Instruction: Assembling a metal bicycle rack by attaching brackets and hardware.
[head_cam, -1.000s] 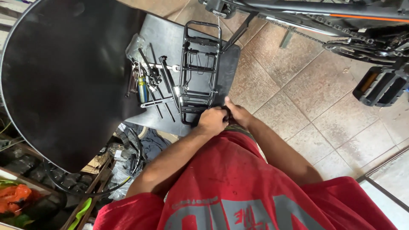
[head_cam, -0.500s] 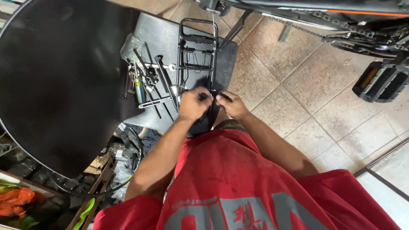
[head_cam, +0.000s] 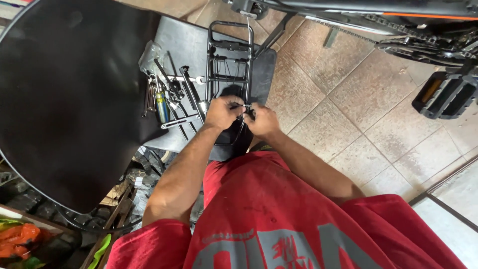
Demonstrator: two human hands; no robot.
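Brown floor tiles [head_cam: 343,94] lie under the black bicycle rack [head_cam: 230,65] at upper centre of the frame. Your left hand [head_cam: 223,112] and right hand [head_cam: 262,121] both pinch something small at its near rail — what it is, I cannot tell. Keep the rack flat and both grips steady, with the loose tools [head_cam: 172,97] left of it within reach.

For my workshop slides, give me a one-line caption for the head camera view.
Both hands, left hand and right hand, meet at a black bicycle rack beside scattered tools.

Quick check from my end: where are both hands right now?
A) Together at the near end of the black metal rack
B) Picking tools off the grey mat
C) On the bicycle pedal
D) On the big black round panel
A: the left hand and right hand meet at the near end of the black metal rack, apart from the tools and the pedal.
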